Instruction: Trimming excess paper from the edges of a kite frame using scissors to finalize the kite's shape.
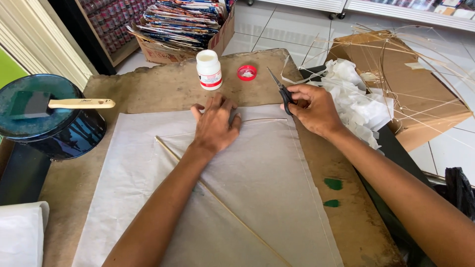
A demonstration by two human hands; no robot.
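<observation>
Here the left hand (213, 123) is lying flat, fingers spread and gripping nothing, pressing down on the large sheet of pale paper (257, 188) that is covering most of the near part of the worn brown board (158, 86). Just to its right, the right hand (311, 110) is closing its fingers through the handles of a small pair of black scissors (281, 90), whose blades are pointing away toward the far edge of the sheet. A thin stick (217, 200) is running diagonally under or along the paper from the left hand toward the near right, and a second, finer strip is lying across the sheet's far edge between the two hands. Judging by this, the frame is already sitting on the paper and trimming at the far edge is under way; whether any edges are glued cannot be told. Beyond the hands, an open white glue bottle (209, 69) is standing beside its red cap (247, 72).
</observation>
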